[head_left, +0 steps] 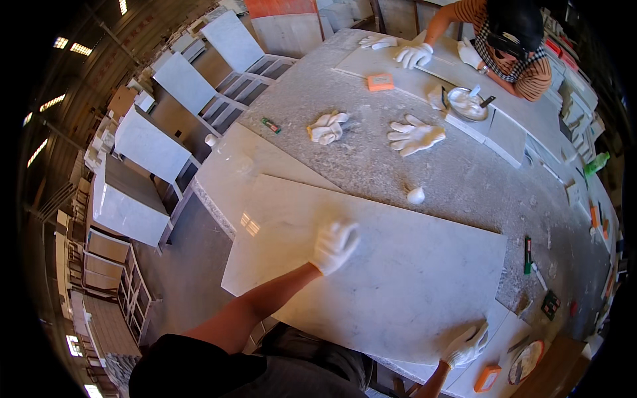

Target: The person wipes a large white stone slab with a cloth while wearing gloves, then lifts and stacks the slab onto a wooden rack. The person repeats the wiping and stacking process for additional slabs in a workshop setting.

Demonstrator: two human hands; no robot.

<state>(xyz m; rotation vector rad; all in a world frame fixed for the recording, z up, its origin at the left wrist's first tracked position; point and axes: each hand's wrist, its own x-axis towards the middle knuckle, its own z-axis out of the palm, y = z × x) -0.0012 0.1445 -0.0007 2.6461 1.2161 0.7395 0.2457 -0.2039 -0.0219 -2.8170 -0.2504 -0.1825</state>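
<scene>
Slab: large pale stone slab (398,278) lying flat on the workbench (464,179), filling the near half of it; one long edge overhangs the bench toward the person.
Left hand: left hand (334,245) in a white knit glove, palm down on the slab top, near its 10 o'clock part; fingers loosely spread, flat, gripping nothing; slightly blurred.
Right hand: right hand (466,345) in a white glove at the slab's near edge, about 5 o'clock; fingers curled over the edge, clamped on it as far as can be seen.
Second slab: another pale slab (232,172) just under and beyond the first, at 10 o'clock from the left hand.
Small lump: white lump (415,195) on the gritty bench, just past the slab's far edge, 12 o'clock.
Spare gloves: one flat pair (414,135) and one bunched pair (327,127) farther out at 12 o'clock, apart from each other.
Orange blocks: one orange block (380,81) far across the bench; another (487,378) beside the right hand at 4 o'clock.
Bowl: round bowl of white paste (466,104) at 1 o'clock, far side.
Co-worker: a person in a striped shirt (524,66) at the far end, gloved hand (413,54) pressed on a stone strip.
Cabinets: stone-topped cabinets (149,142) in a row on the floor at 9 to 11 o'clock.
</scene>
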